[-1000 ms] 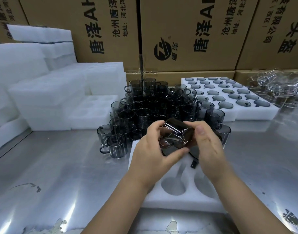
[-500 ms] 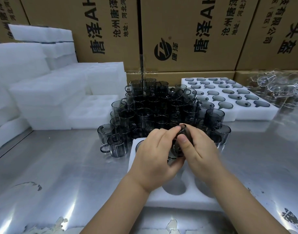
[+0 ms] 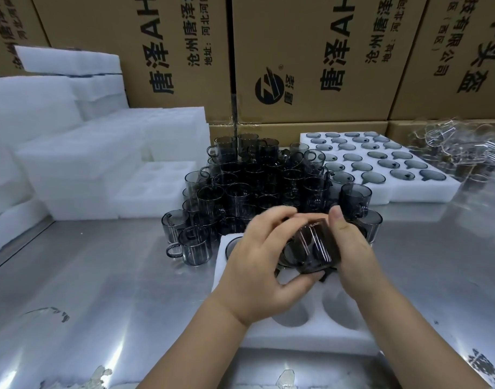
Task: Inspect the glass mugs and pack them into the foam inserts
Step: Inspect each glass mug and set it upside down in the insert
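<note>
A smoky grey glass mug [image 3: 315,249] lies tilted on its side between both hands, just above the white foam insert [image 3: 302,336] in front of me. My left hand [image 3: 264,269] curls around its left side and underside. My right hand [image 3: 348,249] grips its right side, thumb up along the wall. Two round pockets of the insert show empty below the hands; its far pockets are mostly hidden. A dense cluster of grey mugs [image 3: 257,186] stands behind the insert.
A foam tray filled with mugs [image 3: 381,167] lies at the back right, clear glassware [image 3: 462,153] beyond it. Stacks of white foam [image 3: 80,164] fill the left. Cardboard boxes [image 3: 310,57] wall the back. The steel table [image 3: 100,290] is bare at the left.
The mug was lowered toward the insert's far pockets with both hands closed over it, then lifted and turned onto its side between the hands.
</note>
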